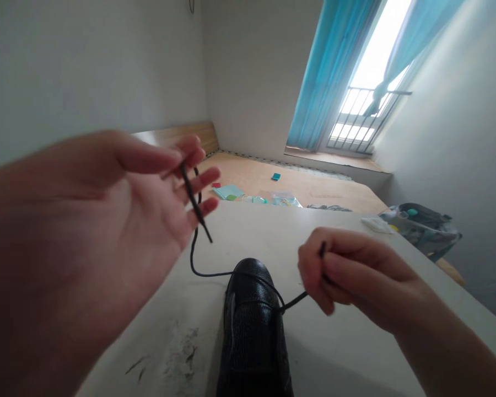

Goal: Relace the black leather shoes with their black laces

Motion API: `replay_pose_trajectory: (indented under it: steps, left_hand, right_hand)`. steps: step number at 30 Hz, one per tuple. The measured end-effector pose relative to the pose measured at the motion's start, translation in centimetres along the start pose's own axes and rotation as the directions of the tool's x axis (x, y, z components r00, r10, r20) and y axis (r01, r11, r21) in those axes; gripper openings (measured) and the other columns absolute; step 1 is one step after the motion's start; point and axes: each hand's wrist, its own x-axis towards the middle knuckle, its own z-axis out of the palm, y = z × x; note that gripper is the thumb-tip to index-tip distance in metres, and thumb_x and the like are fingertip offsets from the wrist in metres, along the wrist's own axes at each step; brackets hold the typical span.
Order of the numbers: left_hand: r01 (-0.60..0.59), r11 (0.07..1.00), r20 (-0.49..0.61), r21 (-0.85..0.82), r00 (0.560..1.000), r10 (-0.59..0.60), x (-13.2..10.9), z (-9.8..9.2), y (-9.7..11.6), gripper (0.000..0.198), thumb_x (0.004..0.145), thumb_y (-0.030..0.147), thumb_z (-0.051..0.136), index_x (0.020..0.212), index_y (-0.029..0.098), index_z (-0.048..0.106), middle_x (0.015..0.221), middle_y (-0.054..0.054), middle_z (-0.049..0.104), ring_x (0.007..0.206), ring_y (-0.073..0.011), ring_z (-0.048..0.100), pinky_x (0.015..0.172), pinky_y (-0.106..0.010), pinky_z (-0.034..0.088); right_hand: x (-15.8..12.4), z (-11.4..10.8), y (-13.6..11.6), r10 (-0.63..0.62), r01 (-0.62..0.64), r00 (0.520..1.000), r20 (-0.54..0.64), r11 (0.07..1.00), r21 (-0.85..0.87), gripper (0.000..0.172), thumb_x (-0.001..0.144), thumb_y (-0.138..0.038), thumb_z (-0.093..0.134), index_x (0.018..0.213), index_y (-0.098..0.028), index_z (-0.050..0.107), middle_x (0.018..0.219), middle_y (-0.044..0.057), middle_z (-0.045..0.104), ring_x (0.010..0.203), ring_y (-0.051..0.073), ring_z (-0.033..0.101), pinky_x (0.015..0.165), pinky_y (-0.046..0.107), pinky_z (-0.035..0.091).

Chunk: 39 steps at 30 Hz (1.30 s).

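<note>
A black leather shoe (254, 325) points away from me on the white tabletop. A thin black shoelace (210, 274) crosses over its toe and meets its right side. Raised at the left, my left hand (149, 204) pinches one end of the lace between thumb and index finger, its other fingers spread. That lace tip hangs loose below the pinch. My right hand (343, 270), right of the shoe, is closed round the lace's other end, and a short tip sticks up above the thumb. Between this hand and the shoe's side, the lace looks fairly straight.
The white tabletop (157, 342) has dark scuffs at left. Beyond it lies a wooden surface (248, 168) with a teal square (276, 176), a light green folded item (228, 192) and clear plastic items. A bin with a bag (425, 226) stands at right, near a curtained window.
</note>
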Motion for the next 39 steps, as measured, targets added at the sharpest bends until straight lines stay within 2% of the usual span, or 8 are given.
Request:
replay_pose_trajectory:
  steps: [4,7,15,22,26,31,34,39]
  left_hand:
    - [0.372,0.913,0.133,-0.167,0.926,-0.353,-1.3,3.8,-0.5,0.030,0.076,0.020,0.050,0.105,0.023,0.057,0.094,-0.004,0.065,0.102,-0.0263,0.065,0.089,-0.043,0.056]
    - [0.455,0.890,0.194,-0.037,0.877,-0.440,-2.1,4.5,-2.0,0.049,0.077,0.029,0.050,0.125,0.028,0.048,0.114,-0.005,0.064,0.114,-0.0267,0.062,0.097,-0.046,0.052]
    - [0.035,0.831,0.392,0.555,0.870,-0.299,-0.4,1.8,-2.4,0.057,0.087,0.041,0.050,0.142,0.031,0.039,0.144,-0.004,0.051,0.131,-0.0236,0.049,0.101,-0.036,0.048]
    - [-0.472,-0.019,0.464,0.881,0.873,-0.147,0.5,0.1,-2.0,0.038,0.090,0.047,0.047,0.088,0.024,0.077,0.113,-0.013,0.066,0.114,-0.0374,0.054,0.099,-0.063,0.035]
    - [-0.608,0.103,0.606,0.787,0.733,-0.308,0.0,0.0,-2.3,0.028,0.091,0.034,0.048,0.097,0.030,0.075,0.121,-0.005,0.067,0.123,-0.0283,0.052,0.115,-0.057,0.015]
    - [-0.571,0.158,0.569,0.806,0.672,-0.475,0.0,-0.3,-1.8,0.031,0.094,0.026,0.045,0.074,0.025,0.070,0.063,0.005,0.067,0.065,-0.0148,0.063,0.118,-0.049,0.013]
    - [-0.547,0.068,0.504,0.834,0.707,-0.497,0.1,-0.9,-1.7,0.028,0.088,0.027,0.049,0.069,0.025,0.069,0.063,-0.001,0.068,0.067,-0.0207,0.064,0.088,-0.041,0.046]
    - [-0.516,-0.040,0.370,0.855,0.664,-0.650,-0.2,-1.3,-2.5,0.024,0.069,0.013,0.050,0.058,0.024,0.068,0.054,-0.002,0.065,0.048,-0.0184,0.058,0.045,-0.026,0.031]
  right_hand:
    - [1.5,1.2,1.9,0.071,-0.085,0.987,-0.144,0.992,-0.098,0.023,0.097,-0.039,0.053,0.105,-0.021,0.064,0.067,-0.004,0.046,0.060,0.009,0.039,0.054,0.022,0.032]
    - [2.3,1.5,3.1,0.108,-0.124,0.982,-0.155,0.988,-0.096,0.038,0.090,-0.054,0.057,0.101,-0.018,0.064,0.071,-0.003,0.046,0.063,0.010,0.039,0.055,0.023,0.032]
    - [2.4,0.6,3.9,0.129,-0.165,0.982,-0.140,0.941,-0.294,0.044,0.094,-0.055,0.048,0.078,-0.016,0.061,0.059,-0.005,0.039,0.055,0.010,0.035,0.050,0.025,0.025]
    - [2.3,1.5,3.7,0.032,-0.125,0.991,-0.131,0.586,-0.801,0.036,0.101,-0.033,0.038,0.067,-0.021,0.035,0.060,-0.005,0.039,0.057,0.012,0.036,0.055,0.028,0.025]
    - [2.1,2.4,3.8,0.006,-0.008,1.000,-0.006,0.474,-0.880,0.020,0.100,-0.023,0.038,0.085,-0.020,0.050,0.079,0.001,0.059,0.070,0.014,0.052,0.064,0.027,0.031]
    - [2.3,2.3,4.2,-0.007,-0.118,0.990,-0.139,0.489,-0.864,0.031,0.097,-0.034,0.050,0.069,-0.020,0.051,0.062,-0.002,0.055,0.056,0.012,0.047,0.056,0.025,0.027]
    - [2.3,2.7,4.3,0.023,-0.174,0.982,-0.190,0.517,-0.838,0.035,0.094,-0.041,0.055,0.066,-0.019,0.056,0.060,-0.002,0.055,0.054,0.011,0.044,0.054,0.026,0.026]
    - [1.8,4.2,4.1,0.155,-0.096,0.988,0.013,0.670,-0.736,0.009,0.085,-0.024,0.060,0.088,-0.023,0.069,0.085,-0.002,0.070,0.072,0.012,0.059,0.065,0.023,0.036]
